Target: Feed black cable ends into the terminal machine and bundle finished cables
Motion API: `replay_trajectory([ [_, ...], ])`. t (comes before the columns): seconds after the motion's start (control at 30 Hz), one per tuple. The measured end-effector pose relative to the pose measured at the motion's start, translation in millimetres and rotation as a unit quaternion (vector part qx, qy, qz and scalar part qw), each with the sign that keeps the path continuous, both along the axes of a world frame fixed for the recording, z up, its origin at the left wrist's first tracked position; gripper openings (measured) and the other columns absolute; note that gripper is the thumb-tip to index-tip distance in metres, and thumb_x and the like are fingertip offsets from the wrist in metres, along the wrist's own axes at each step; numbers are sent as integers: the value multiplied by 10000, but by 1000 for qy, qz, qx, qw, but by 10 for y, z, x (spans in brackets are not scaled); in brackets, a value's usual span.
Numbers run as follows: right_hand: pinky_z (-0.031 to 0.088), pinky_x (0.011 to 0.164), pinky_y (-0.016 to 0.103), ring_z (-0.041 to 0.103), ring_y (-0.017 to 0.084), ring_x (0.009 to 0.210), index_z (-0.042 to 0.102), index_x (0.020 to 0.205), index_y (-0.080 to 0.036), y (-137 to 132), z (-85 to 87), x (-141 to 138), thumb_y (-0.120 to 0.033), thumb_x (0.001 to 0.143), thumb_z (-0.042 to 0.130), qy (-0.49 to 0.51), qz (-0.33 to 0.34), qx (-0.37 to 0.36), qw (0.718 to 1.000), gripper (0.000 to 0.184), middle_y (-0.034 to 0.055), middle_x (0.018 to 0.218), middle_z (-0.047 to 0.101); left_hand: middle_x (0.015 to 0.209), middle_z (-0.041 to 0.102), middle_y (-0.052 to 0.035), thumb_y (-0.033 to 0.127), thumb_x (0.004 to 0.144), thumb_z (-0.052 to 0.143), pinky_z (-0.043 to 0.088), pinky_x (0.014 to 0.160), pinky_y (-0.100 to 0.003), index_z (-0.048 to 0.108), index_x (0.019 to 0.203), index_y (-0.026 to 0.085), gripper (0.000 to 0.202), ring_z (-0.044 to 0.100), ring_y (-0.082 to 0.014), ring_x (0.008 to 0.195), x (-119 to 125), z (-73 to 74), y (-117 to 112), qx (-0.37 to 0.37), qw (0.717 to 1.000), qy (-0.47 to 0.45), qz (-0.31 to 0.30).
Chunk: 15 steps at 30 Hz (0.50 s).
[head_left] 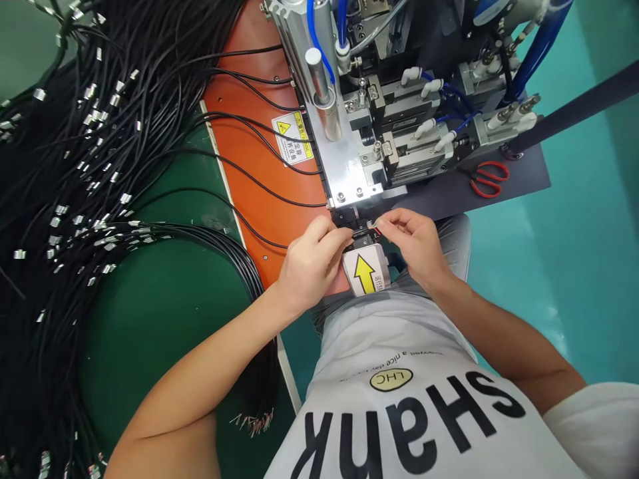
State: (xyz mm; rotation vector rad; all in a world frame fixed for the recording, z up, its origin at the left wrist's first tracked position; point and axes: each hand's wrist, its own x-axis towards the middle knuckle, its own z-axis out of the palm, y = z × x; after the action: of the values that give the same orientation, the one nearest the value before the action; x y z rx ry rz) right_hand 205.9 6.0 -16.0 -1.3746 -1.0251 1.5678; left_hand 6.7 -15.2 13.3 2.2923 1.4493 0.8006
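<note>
My left hand [312,263] is closed in a pinch on a black cable [357,233] at the front slot of a metal machine [349,159]. My right hand [417,243] pinches the same cable's end, where small red wire tips show, just right of the slot. Both hands sit above a white tag with a yellow arrow [366,273]. The black cable runs left from my fingers across an orange panel [259,166].
A large heap of black cables with metal clips [74,166] covers the green table [164,313] on the left. Red scissors [486,178] lie on the dark machine base at the right. Blue air hoses [449,93] and cylinders crowd the machine top.
</note>
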Motion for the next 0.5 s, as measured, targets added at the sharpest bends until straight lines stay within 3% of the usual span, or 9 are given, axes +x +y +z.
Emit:
replay_trajectory([
  [0.17,465,649,252,557,116,668,686,773,-177,76,-81,-57,-337,805,756,25,-13,-30,999,178,0,739,659,830,576,-34,180,962,509,448,603,-209,698,1124,224,253,595,-118,745,-62,-121,74,-5,1000,0,-17],
  [0.5,484,632,239,584,110,665,689,771,-183,108,-101,-67,-320,820,752,54,-20,-52,997,159,-8,737,674,839,568,-36,137,947,517,481,629,-211,698,1117,192,254,609,-126,795,-91,-154,140,5,999,-2,-37],
])
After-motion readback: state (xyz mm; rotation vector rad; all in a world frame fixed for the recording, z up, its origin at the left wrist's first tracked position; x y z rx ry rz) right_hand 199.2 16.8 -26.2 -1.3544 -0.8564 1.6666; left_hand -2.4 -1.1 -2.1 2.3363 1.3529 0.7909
